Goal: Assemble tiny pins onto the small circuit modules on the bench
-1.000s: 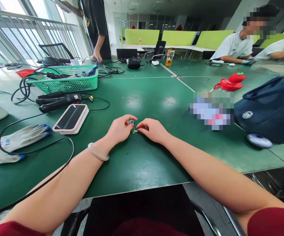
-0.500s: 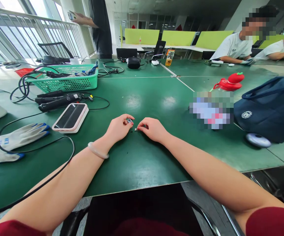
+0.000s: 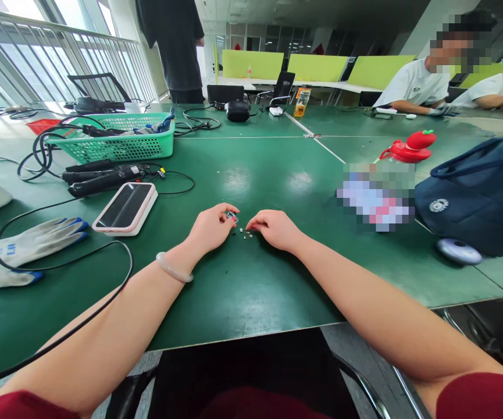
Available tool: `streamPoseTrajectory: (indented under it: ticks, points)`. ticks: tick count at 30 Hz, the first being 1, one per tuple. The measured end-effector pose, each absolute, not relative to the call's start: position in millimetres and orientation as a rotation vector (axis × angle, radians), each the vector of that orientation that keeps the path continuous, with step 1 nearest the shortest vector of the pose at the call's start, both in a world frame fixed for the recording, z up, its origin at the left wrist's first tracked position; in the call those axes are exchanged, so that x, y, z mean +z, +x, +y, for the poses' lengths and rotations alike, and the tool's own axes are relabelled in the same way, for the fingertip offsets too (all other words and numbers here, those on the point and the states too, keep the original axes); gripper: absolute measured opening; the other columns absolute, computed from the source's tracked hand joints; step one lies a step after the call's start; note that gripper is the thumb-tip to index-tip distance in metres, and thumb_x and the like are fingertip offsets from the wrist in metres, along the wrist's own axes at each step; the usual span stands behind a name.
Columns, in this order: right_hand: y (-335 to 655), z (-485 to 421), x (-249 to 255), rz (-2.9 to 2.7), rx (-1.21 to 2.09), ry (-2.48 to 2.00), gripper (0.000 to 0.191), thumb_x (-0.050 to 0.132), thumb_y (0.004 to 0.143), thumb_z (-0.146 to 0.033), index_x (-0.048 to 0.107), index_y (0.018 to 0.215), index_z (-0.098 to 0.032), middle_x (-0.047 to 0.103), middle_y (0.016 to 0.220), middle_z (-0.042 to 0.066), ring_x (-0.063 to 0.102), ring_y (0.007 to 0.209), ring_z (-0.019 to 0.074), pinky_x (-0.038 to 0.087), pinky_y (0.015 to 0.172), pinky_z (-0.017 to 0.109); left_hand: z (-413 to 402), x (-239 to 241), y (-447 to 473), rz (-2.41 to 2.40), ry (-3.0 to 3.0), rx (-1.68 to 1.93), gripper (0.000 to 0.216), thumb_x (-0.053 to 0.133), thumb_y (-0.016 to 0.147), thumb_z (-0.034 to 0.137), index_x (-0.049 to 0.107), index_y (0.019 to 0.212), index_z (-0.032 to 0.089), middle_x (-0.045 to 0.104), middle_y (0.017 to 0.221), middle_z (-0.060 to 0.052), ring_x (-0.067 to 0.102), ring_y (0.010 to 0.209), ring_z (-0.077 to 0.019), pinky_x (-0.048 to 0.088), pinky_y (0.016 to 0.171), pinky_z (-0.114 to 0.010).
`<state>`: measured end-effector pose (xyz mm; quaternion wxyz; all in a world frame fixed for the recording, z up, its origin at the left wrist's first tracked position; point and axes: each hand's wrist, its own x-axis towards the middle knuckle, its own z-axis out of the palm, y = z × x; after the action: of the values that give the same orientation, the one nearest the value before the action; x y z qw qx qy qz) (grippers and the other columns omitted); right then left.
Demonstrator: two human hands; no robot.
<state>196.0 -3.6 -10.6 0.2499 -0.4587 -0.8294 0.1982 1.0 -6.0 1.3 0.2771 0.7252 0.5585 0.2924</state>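
Note:
My left hand (image 3: 211,227) rests on the green table, thumb and fingers pinching a small dark-and-silver patterned piece (image 3: 232,217). Its exact kind is too small to make out. Just to the right, my right hand (image 3: 275,228) lies with loosely bent fingers, and I see nothing held between them. Below its fingertips are a tiny white piece (image 3: 241,230) and a small pale flat piece (image 3: 248,237), both on the tabletop. A tiny dark bit (image 3: 234,234) lies beside them, nearer my left hand.
Left are a pink-edged phone-like device (image 3: 125,209), work gloves (image 3: 28,250), a black cable (image 3: 131,265) crossing my forearm, and a green basket (image 3: 124,150). At right sit a dark blue bag (image 3: 473,195) and a red-lidded bottle (image 3: 408,152). Other people are beyond the table.
My right fingers have shifted slightly right, letting go of the tiny white piece, and a pale flat piece now shows below them. The standing person has turned and lowered an arm.

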Motion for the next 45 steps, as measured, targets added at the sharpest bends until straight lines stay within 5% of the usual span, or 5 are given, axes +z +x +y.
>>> streamPoseTrajectory:
  ticks: [15,32,37,45]
  points:
    - [185.4,-10.9,-8.9,-2.292,0.4,-1.362,0.007,0.066,0.084,-0.023,0.071,0.083,-0.019,0.063,0.083,0.002,0.056,0.078,0.013,0.039,0.069,0.025,-5.6,-1.5,0.9,1.526,1.992,0.759,0.026,0.051,0.081,0.026,0.064,0.104,0.025,0.066,0.069,0.003,0.062,0.067,-0.0153,0.046,0.068,-0.028]
    - [180.6,-14.4,-8.7,-2.383,0.248,-1.402,0.02,0.049,0.095,-0.022,0.067,0.088,-0.017,0.062,0.093,0.005,0.058,0.085,0.0142,0.04,0.072,0.025,-11.9,7.0,4.8,1.483,1.978,0.713,0.025,0.052,0.079,0.024,0.062,0.103,0.023,0.073,0.075,0.003,0.067,0.077,-0.0168,0.047,0.075,-0.028]
    - [178.8,-20.0,-5.9,-2.344,0.301,-1.402,0.021,0.061,0.088,-0.038,0.066,0.082,-0.018,0.062,0.089,0.004,0.058,0.081,0.0143,0.041,0.069,0.025,-9.6,4.8,2.8,1.53,1.959,0.751,0.023,0.052,0.081,0.025,0.062,0.101,0.024,0.073,0.074,0.003,0.067,0.076,-0.0169,0.047,0.073,-0.028]
    - [177.4,-18.0,-5.9,-2.377,0.264,-1.438,0.013,0.06,0.089,-0.026,0.067,0.081,-0.018,0.063,0.088,0.004,0.058,0.081,0.015,0.04,0.068,0.026,-8.6,3.8,3.1,1.543,1.943,0.746,0.023,0.052,0.082,0.024,0.062,0.103,0.024,0.074,0.077,0.003,0.067,0.079,-0.0168,0.047,0.074,-0.028]
